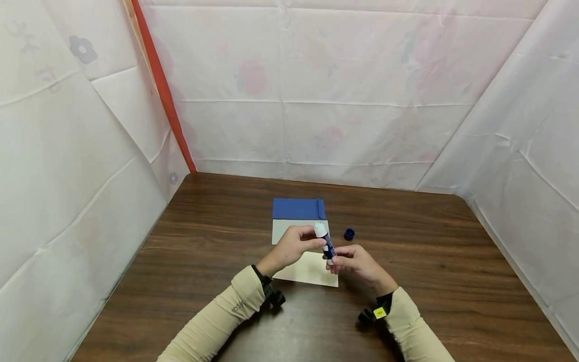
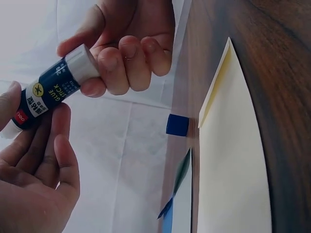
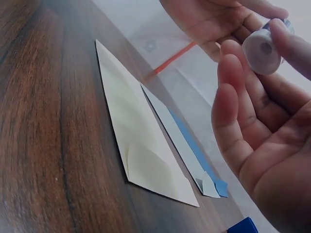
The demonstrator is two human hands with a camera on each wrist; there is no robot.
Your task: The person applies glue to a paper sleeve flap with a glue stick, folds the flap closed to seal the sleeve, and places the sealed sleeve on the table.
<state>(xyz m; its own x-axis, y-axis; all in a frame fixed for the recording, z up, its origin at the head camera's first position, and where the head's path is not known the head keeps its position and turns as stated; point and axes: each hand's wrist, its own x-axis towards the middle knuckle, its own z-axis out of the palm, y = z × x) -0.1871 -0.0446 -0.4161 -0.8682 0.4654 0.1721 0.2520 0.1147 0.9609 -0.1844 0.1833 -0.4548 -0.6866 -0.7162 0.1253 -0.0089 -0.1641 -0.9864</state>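
Both hands hold a glue stick over the table, uncapped and tilted. My left hand grips its upper barrel near the white glue end, while my right hand pinches the white base with thumb and fingers. In the left wrist view the dark blue label of the glue stick faces the camera. The right wrist view shows the round white base of the glue stick end-on. Below the hands lies a cream envelope, its flap raised slightly. The dark blue cap stands on the table to the right.
Beyond the cream envelope lie a pale grey envelope and a blue envelope, set edge to edge. The brown wooden table is bordered by white patterned sheeting, with a red strip at the left corner.
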